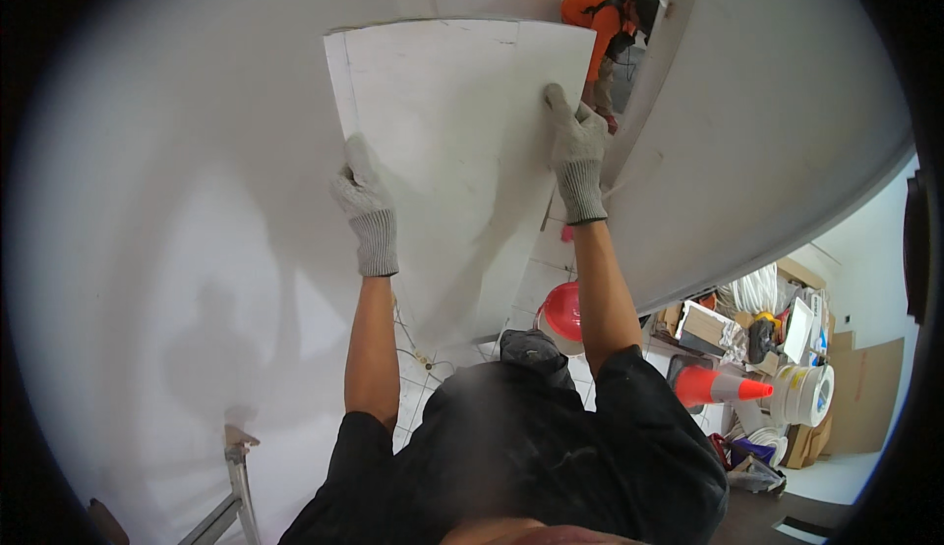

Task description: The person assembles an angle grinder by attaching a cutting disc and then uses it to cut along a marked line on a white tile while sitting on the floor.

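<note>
A large white flat board [442, 132] stands in front of me, its curved-looking upper edge near the top of the view and faint pencil-like lines on its face. My left hand [362, 181], in a grey knit glove, grips the board's left edge with the thumb on the face. Higher up on the right edge, my right hand [575, 137] wears a matching glove and holds the board the same way. The fingers behind the board are hidden on both sides.
A white wall [177, 201] rises on the left, with a metal ladder [236, 491] below it. Right of the board is a white panel [757, 132]. Beyond it, a person in orange [605, 14] bends down. A red bucket [562, 311], a traffic cone [723, 386] and cable coils [755, 289] stand on the tiled floor.
</note>
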